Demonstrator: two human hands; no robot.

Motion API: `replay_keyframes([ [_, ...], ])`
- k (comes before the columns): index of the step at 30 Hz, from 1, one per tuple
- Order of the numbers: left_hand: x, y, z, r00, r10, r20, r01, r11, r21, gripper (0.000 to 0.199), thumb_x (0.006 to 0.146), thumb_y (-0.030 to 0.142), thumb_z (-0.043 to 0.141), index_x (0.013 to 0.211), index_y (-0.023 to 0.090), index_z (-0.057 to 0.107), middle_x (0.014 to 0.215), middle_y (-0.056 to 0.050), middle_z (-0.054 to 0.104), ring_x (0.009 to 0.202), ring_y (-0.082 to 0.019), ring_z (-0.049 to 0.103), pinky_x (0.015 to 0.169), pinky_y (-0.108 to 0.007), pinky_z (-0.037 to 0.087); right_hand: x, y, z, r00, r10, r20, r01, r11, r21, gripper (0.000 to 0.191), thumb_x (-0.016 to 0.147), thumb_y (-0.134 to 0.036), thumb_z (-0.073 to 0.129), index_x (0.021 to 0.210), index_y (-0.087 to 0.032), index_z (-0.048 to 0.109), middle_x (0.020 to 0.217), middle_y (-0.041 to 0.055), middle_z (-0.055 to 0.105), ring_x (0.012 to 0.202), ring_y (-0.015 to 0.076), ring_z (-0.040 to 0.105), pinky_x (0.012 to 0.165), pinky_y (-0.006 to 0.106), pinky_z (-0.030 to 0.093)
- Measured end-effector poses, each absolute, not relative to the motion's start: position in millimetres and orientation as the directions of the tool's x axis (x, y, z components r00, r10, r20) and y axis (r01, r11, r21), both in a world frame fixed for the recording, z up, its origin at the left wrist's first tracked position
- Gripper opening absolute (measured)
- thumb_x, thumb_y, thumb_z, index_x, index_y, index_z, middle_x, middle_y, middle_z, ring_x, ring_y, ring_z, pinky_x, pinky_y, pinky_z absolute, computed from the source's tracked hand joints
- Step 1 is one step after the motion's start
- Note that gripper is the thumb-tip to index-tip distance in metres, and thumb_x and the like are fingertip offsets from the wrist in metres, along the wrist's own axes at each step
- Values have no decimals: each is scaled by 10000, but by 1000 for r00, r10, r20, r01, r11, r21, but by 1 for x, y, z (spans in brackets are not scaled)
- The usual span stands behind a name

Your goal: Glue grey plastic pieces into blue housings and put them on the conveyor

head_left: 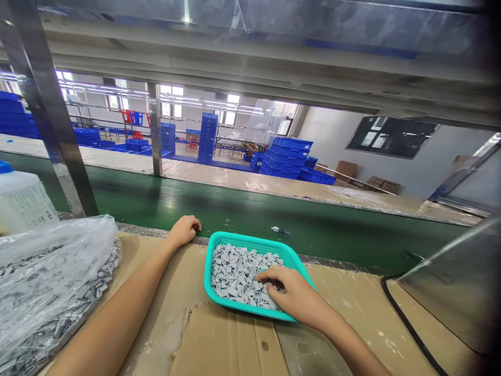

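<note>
My right hand (287, 292) reaches into a turquoise plastic basket (209, 271), its thumb and fingers apart over the pieces. Many small light-grey plastic pieces (235, 274) fill the basket, and the fingertips touch or hover just above them; I cannot tell which. My left hand (187, 230) lies at the near edge of the green conveyor belt (235, 209), left of the basket. Its fingers are loosely bent, and nothing shows in them. A large clear plastic bag (58, 282) of darker grey pieces sits beside my left forearm.
Cardboard (227, 344) covers the work surface. On the belt lies a small tool with a dark, clear handle (281, 231). A white jug (25, 201) stands at far left. Metal posts (58, 115), an overhead shelf (250, 57), a black cable (407, 324) and a metal panel (457, 292) border the space.
</note>
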State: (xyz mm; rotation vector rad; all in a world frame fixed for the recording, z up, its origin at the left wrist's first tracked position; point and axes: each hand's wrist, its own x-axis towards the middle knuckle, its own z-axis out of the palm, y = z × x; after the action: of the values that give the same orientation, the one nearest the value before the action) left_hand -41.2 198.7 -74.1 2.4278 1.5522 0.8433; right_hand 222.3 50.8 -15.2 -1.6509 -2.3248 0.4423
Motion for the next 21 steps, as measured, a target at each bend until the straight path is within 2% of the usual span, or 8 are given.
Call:
replay_keyframes([
  [6, -42, 200, -76, 314, 874, 371, 797, -455, 397, 393, 527, 1, 339, 726, 186, 623, 789, -26, 591, 769, -156, 498, 704, -256, 397, 223, 52, -16, -356, 934, 38, 853, 341, -395, 358, 683, -91, 368, 891, -184, 645, 852, 52, 619, 792, 182, 543, 702, 295, 430],
  [15, -43, 201, -76, 326, 882, 341, 803, -448, 393, 414, 548, -6, 341, 766, 198, 627, 836, -13, 602, 807, -153, 500, 738, -249, 400, 223, 50, -14, -359, 931, 69, 823, 350, -447, 259, 737, -135, 395, 778, -188, 645, 817, 49, 625, 767, 183, 550, 674, 296, 427],
  [21, -39, 199, -75, 312, 890, 334, 827, -427, 366, 423, 591, -14, 339, 834, 191, 617, 895, -36, 593, 849, -173, 489, 757, -273, 395, 222, 49, -12, -376, 922, 86, 798, 370, -475, 251, 760, -139, 395, 796, -198, 636, 844, 44, 615, 793, 179, 544, 688, 298, 421],
])
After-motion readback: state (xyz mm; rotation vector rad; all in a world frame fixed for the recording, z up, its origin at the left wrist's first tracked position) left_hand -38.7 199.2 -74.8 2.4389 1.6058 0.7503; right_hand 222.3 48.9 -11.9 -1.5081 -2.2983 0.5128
